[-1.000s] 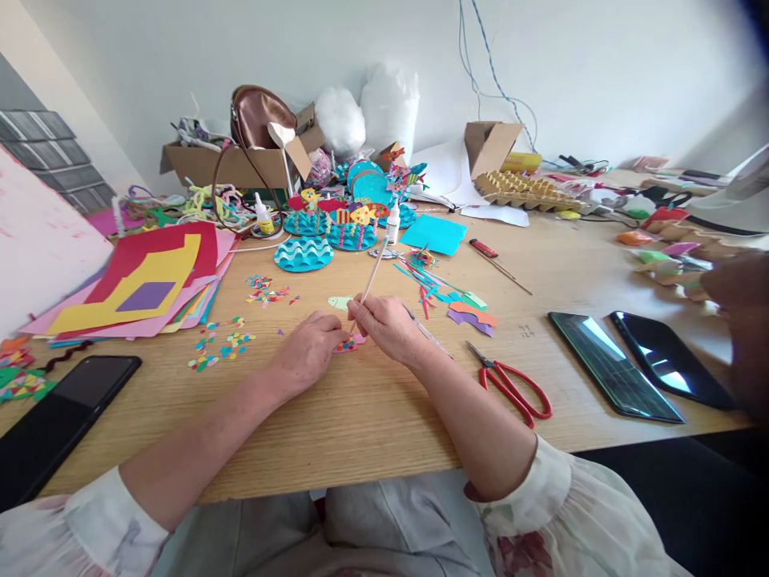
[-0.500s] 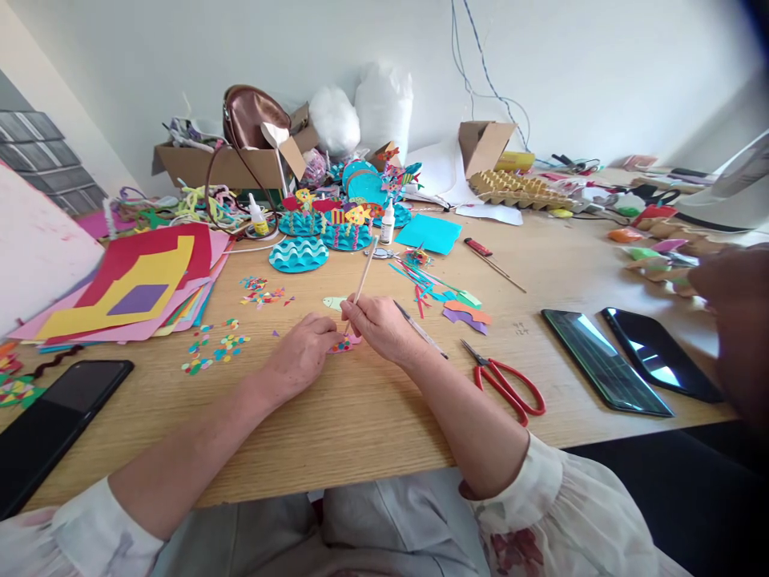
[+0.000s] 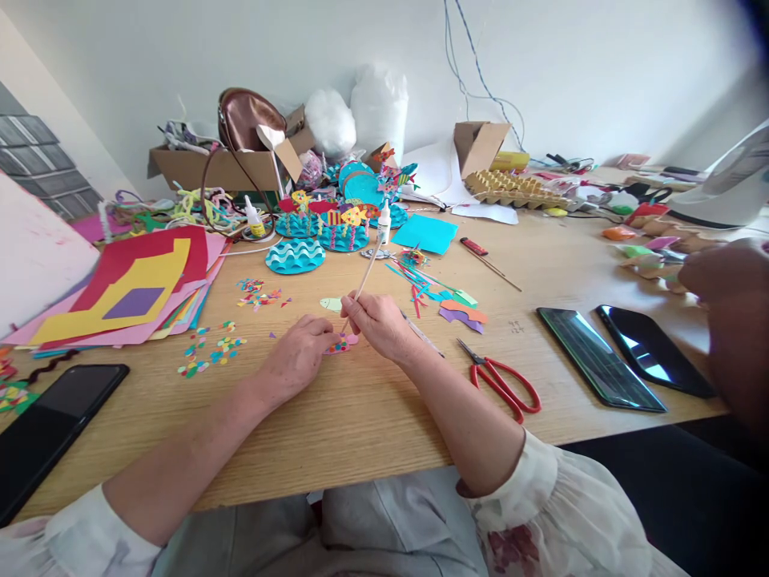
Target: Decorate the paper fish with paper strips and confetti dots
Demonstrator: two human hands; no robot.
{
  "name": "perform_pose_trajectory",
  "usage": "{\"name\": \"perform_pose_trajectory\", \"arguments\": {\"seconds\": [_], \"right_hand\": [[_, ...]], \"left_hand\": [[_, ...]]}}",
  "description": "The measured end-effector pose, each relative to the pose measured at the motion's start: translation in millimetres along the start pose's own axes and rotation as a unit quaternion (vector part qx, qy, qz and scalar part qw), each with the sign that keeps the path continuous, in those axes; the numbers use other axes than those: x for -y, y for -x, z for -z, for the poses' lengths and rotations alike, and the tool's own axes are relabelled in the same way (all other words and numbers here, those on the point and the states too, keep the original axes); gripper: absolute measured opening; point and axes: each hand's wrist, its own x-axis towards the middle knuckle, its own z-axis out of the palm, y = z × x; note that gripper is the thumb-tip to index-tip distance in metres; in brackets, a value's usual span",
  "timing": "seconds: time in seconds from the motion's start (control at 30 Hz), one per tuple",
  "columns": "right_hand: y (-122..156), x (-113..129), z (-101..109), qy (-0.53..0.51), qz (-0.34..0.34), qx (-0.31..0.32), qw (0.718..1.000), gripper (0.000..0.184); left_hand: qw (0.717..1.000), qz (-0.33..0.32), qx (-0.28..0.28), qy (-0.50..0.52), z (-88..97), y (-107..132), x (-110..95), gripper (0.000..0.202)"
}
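Note:
My right hand (image 3: 380, 324) pinches a thin wooden stick (image 3: 366, 276) that slants up and away, its lower tip down at a small pink paper shape (image 3: 340, 345) covered in coloured dots. My left hand (image 3: 296, 355) rests on the wooden table (image 3: 360, 417) with its fingers curled, the fingertips pressing the left edge of that pink shape. A small pale green paper fish (image 3: 330, 304) lies just beyond my hands.
Red scissors (image 3: 498, 381) lie right of my right arm, two tablets (image 3: 601, 361) further right, a black phone (image 3: 51, 421) at the left. Coloured paper sheets (image 3: 129, 288), confetti bits (image 3: 210, 353), blue wave crafts (image 3: 295, 255), glue bottles and cardboard boxes crowd the back. Another person's arm (image 3: 730, 312) is at the right edge.
Both hands stay on the pink shape; the stick's angle shifts slightly. The camera view has drifted a little, and the other person's arm has moved slightly inward.

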Motion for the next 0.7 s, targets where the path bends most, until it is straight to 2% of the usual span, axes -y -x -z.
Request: {"name": "perform_pose_trajectory", "arguments": {"seconds": [0.3,0.47,0.7], "right_hand": [[0.1,1.1,-0.6,-0.001,0.003,-0.006,1.0,0.033],[0.1,1.3,-0.9,0.005,0.008,0.012,1.0,0.033],[-1.0,-3.1,-1.6,-0.02,-0.008,-0.043,0.999,0.035]], "left_hand": [[1.0,0.011,0.013,0.0,3.7,-1.7,-2.7,0.031],[1.0,0.012,0.012,0.006,3.1,-1.5,-2.5,0.032],[1.0,0.009,-0.001,0.003,-0.7,-0.1,0.5,0.032]]}}
